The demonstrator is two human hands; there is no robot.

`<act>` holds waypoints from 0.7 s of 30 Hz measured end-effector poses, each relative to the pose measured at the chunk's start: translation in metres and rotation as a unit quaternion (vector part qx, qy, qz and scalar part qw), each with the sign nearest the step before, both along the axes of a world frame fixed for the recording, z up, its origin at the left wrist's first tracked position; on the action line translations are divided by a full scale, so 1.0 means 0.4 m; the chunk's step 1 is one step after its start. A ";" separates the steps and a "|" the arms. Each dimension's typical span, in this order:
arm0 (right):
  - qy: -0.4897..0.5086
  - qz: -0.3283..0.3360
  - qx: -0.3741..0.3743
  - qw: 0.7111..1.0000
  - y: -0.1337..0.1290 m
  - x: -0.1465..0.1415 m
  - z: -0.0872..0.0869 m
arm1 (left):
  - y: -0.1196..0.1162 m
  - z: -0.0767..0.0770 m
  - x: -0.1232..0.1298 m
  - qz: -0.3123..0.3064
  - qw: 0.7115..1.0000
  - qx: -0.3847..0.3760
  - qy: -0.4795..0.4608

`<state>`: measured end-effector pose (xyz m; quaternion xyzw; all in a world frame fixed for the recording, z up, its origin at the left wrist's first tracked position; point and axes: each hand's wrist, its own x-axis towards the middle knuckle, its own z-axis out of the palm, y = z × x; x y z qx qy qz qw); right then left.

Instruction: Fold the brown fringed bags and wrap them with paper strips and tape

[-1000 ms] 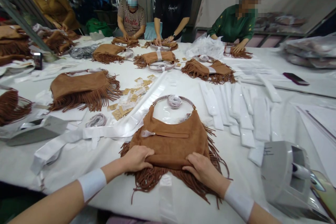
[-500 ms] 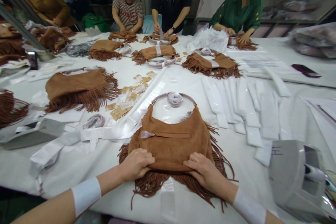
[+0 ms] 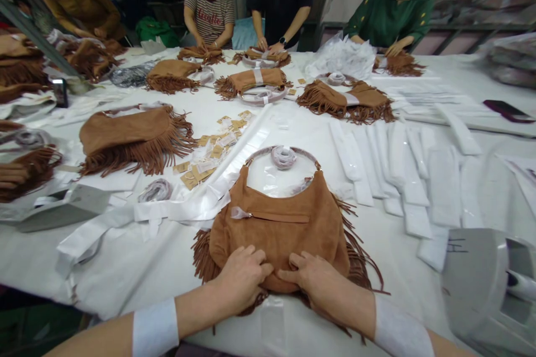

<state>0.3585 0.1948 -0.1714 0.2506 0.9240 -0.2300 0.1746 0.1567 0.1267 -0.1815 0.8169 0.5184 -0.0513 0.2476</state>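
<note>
A brown suede handbag (image 3: 268,240) with long fringe lies on the table in front of me, its wrapped handle loop pointing away. A zip with a plastic-wrapped pull runs across its upper face. Near the bottom edge, my left hand (image 3: 243,278) grips the suede left of the middle with bent fingers. My right hand (image 3: 318,279) holds it the same way on the right, and the two thumbs point at each other. Part of the lower fringe is hidden under my hands and forearms. A coiled, wrapped strap (image 3: 283,157) sits inside the handle loop.
White packing strips (image 3: 404,173) lie at right, behind a grey tape dispenser (image 3: 471,284). To the left are a fringed bag (image 3: 125,136), paper tags (image 3: 213,150), a coiled strap (image 3: 155,191) and another dispenser (image 3: 79,206). Several co-workers handle bags along the far side.
My hands have moved closer together along the bag's lower edge, and that edge now looks rounder. A co-worker's hand has appeared on a bag at far left.
</note>
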 end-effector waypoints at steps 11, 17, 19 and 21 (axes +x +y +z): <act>0.033 -0.123 -0.035 0.991 0.057 0.028 -0.030 | 0.100 -0.037 -0.052 0.071 0.995 -0.061 -0.016; 0.105 -0.147 0.040 0.983 0.010 0.087 -0.097 | 0.063 -0.050 -0.127 0.098 0.992 -0.073 -0.007; 0.125 -0.128 0.098 0.979 0.000 0.099 -0.118 | 0.055 -0.054 -0.143 0.098 0.993 -0.065 -0.005; 0.151 -0.102 0.161 0.970 -0.008 0.108 -0.136 | 0.049 -0.058 -0.149 0.102 0.993 -0.057 0.003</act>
